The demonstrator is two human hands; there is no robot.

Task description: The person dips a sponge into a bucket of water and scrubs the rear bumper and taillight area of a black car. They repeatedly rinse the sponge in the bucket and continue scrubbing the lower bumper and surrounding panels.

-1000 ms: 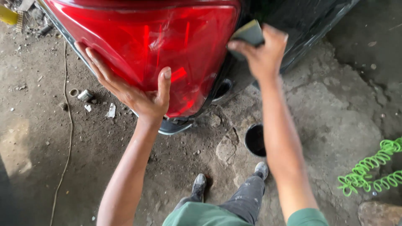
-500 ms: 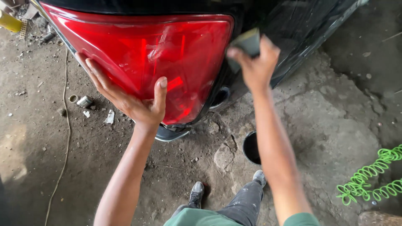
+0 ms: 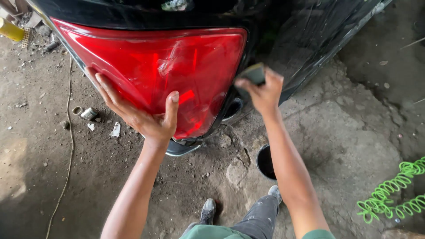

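Observation:
A large red tail lamp is set in the glossy black body of a vehicle, filling the upper part of the head view. My left hand lies flat and spread against the lamp's lower edge. My right hand grips a small dark sanding block and presses it against the black panel just right of the lamp.
Below lies dirty, cracked concrete floor. A black round container stands by my right shoe. A coiled green air hose lies at the right. A thin cord and small metal bits lie at the left.
The view has shifted so lamp and both hands sit lower in frame. My right hand with the block has slid down along the black panel. The left hand stays on the lamp.

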